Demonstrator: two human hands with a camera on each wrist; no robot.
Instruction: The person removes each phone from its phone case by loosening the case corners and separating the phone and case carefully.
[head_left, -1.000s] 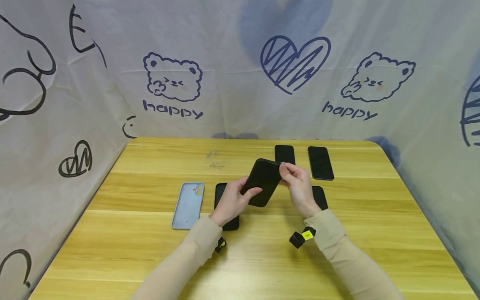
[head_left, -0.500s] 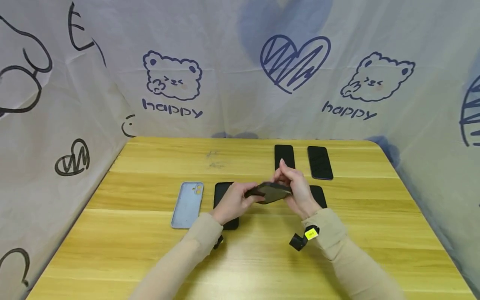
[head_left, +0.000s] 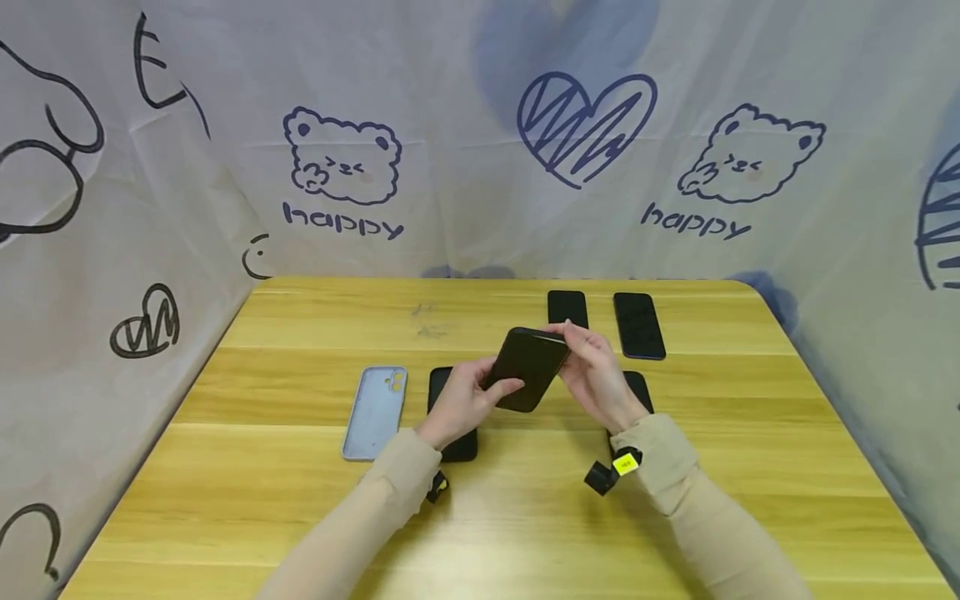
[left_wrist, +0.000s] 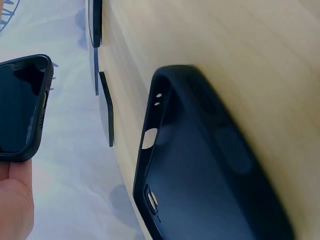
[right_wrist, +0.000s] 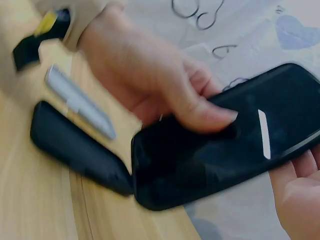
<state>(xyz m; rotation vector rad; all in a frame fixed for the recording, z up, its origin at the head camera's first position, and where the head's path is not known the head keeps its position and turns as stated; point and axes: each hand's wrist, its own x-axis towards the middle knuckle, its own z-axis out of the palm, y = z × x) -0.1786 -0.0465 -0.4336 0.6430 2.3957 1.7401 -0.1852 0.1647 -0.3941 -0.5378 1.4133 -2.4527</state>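
A dark-screened phone [head_left: 534, 362] sits in a black case, tilted above the table. My left hand [head_left: 468, 400] holds its left side, the thumb lying on the screen, as the right wrist view also shows. At the upper right corner my right hand [head_left: 596, 379] grips the cased phone's edge, with fingers partly hidden behind it. A strip of light shows along the top edge. Below the left hand lies a black phone case [left_wrist: 200, 150], its hollow side up and side cutouts visible in the left wrist view. Left of it rests a light blue phone case [head_left: 375, 412] with camera holes.
Two dark phone-like slabs lie at the back of the wooden table [head_left: 750, 467], one nearer the middle [head_left: 566, 307] and one farther right [head_left: 640, 325]. Another black flat thing [head_left: 639, 390] is partly covered by the right hand. Printed cloth [head_left: 465, 183] hangs behind.
The phone was tipped nearly flat half a second ago and is now raised with its screen showing again. My right fingers have shifted about its upper right corner; the left hand keeps its hold.
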